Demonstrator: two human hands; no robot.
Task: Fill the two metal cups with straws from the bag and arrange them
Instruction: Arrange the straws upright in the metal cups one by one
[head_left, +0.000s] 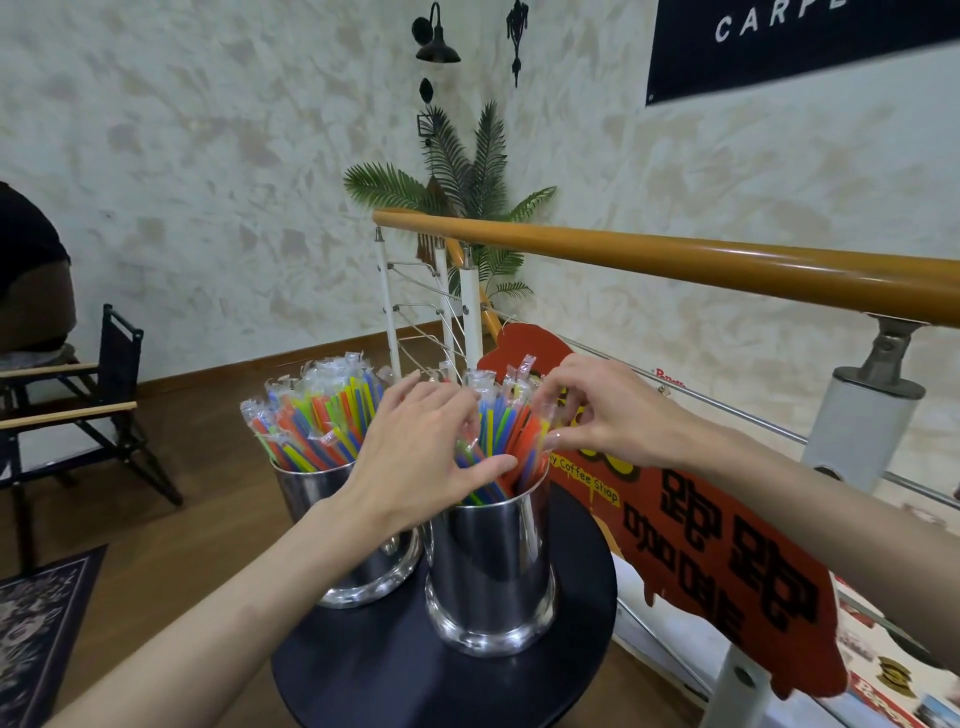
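Two upright metal cups (488, 561) hold wrapped straws (317, 415).

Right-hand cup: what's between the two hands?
Head view: wrapped coloured straws standing in the right metal cup fill the gap between left hand and right hand.

2 bare forearms, seemingly no sleeves.
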